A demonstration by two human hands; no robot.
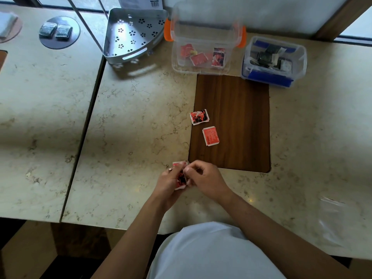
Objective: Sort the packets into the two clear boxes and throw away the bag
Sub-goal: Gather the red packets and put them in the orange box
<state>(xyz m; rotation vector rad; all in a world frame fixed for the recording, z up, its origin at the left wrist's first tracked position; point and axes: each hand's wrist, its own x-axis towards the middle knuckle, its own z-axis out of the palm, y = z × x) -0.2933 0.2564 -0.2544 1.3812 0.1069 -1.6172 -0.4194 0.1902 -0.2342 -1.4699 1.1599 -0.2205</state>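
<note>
My left hand [168, 183] and my right hand [207, 181] meet near the table's front edge, both closed on a small stack of red packets [180, 176]. Two more red packets lie loose ahead: one [199, 117] at the edge of the wooden inlay, the other [210, 136] on the inlay. At the back stands a clear box with orange latches [177, 63] that holds red packets. To its right is a clear box with blue latches [300, 61] holding dark packets. A clear plastic bag [330, 214] lies flat at the right.
A grey perforated corner shelf [130, 35] stands at the back left of this table. On the neighbouring table to the left, two dark packets [56, 31] rest on a round dark disc. A brown wooden inlay [231, 121] fills the table's middle.
</note>
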